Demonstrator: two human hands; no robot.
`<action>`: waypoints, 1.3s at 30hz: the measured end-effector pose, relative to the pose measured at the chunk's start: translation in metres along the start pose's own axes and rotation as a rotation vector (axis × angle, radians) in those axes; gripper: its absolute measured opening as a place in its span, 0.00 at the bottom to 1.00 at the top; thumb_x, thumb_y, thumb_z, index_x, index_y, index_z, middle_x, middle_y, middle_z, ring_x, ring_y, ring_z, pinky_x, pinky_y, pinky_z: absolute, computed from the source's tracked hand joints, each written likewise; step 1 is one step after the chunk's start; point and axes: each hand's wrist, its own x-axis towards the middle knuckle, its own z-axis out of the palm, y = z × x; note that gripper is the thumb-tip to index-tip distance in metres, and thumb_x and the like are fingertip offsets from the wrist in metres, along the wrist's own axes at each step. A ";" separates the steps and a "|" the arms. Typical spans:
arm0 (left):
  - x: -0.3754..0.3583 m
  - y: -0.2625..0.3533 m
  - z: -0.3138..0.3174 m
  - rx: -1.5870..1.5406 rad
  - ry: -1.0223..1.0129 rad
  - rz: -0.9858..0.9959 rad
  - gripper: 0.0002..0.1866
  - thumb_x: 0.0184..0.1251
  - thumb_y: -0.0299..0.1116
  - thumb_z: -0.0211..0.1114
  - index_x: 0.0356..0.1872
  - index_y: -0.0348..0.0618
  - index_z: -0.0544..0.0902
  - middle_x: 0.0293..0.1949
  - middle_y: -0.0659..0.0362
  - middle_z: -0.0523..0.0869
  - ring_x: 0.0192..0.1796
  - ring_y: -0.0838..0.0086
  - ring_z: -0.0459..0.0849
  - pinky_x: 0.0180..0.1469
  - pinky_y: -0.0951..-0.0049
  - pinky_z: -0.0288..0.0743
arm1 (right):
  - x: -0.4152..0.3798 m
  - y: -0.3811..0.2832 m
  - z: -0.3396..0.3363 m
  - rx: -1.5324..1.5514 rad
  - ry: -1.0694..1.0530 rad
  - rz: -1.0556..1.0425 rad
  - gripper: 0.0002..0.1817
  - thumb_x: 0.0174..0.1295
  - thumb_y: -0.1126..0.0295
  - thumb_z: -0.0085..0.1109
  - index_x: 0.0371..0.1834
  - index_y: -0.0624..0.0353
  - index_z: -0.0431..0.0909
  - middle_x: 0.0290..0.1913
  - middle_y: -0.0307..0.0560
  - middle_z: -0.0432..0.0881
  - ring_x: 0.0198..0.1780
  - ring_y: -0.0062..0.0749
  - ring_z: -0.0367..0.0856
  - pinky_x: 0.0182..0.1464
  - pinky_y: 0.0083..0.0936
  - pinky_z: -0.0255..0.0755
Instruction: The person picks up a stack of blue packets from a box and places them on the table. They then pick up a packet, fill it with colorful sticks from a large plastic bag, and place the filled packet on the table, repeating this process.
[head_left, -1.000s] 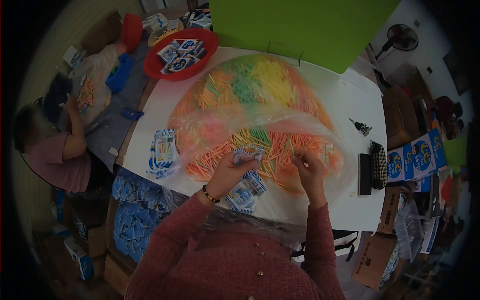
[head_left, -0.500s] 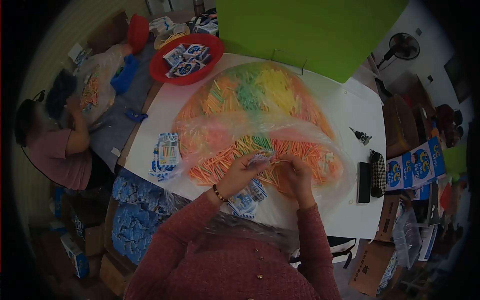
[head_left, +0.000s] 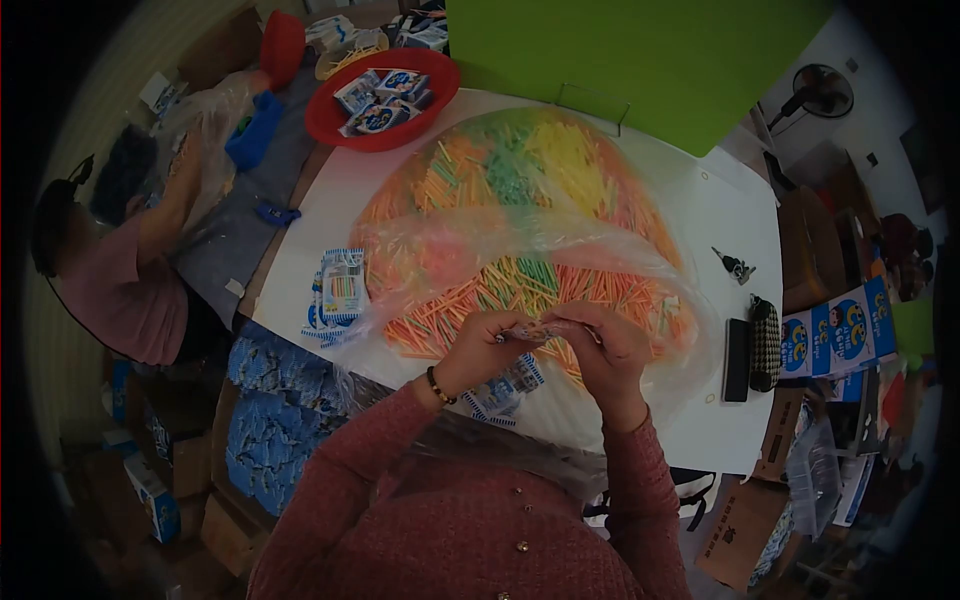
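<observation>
My left hand [head_left: 478, 350] and my right hand [head_left: 608, 352] meet over the near side of a big clear plastic bag [head_left: 440, 232]. Between their fingertips they grip a small printed plastic packet [head_left: 536, 331], partly hidden by the fingers. Thin orange, green and yellow sticks [head_left: 510, 285] fill the bag, which lies open towards me. Just below my hands, several blue-and-white packets [head_left: 508, 392] lie near the table edge. Further left, a small pile of packets with sticks visible inside [head_left: 341, 285] rests beside the bag.
A red basin [head_left: 430, 105] of packets stands at the back left, near a green panel [head_left: 620, 60]. Keys [head_left: 735, 266], a dark phone [head_left: 737, 360] and a checked pouch [head_left: 764, 345] lie on the right. Another person [head_left: 125, 270] works at the left table.
My right hand has moved in to the packet and now grips it along with my left. The packet has tilted flatter. The other person's arm has reached further forward.
</observation>
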 end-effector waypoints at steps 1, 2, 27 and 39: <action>-0.001 0.001 0.000 0.000 0.002 0.001 0.13 0.61 0.20 0.69 0.47 0.39 0.85 0.39 0.64 0.88 0.41 0.83 0.84 0.44 0.79 0.78 | 0.002 -0.001 0.001 -0.104 -0.072 -0.012 0.09 0.63 0.82 0.59 0.46 0.63 0.80 0.41 0.50 0.87 0.41 0.31 0.87 0.46 0.26 0.82; -0.001 0.006 0.000 -0.025 0.009 -0.014 0.13 0.61 0.20 0.69 0.48 0.39 0.84 0.39 0.64 0.88 0.43 0.83 0.84 0.45 0.78 0.78 | 0.004 0.000 0.003 -0.104 -0.075 -0.013 0.09 0.63 0.82 0.59 0.46 0.63 0.80 0.41 0.50 0.87 0.41 0.31 0.87 0.46 0.26 0.82; -0.002 0.000 0.009 -0.191 -0.054 0.094 0.20 0.58 0.25 0.74 0.53 0.43 0.82 0.41 0.63 0.85 0.44 0.81 0.82 0.47 0.77 0.76 | 0.001 -0.012 0.004 -0.325 -0.300 -0.148 0.25 0.67 0.71 0.54 0.69 0.55 0.67 0.58 0.48 0.81 0.74 0.48 0.63 0.77 0.46 0.42; 0.001 0.020 0.006 -0.404 -0.030 -0.157 0.30 0.59 0.23 0.72 0.64 0.42 0.74 0.54 0.60 0.83 0.56 0.75 0.81 0.58 0.74 0.75 | -0.021 0.022 -0.010 -0.375 0.046 0.025 0.07 0.55 0.73 0.67 0.34 0.57 0.78 0.37 0.42 0.81 0.44 0.40 0.77 0.51 0.36 0.66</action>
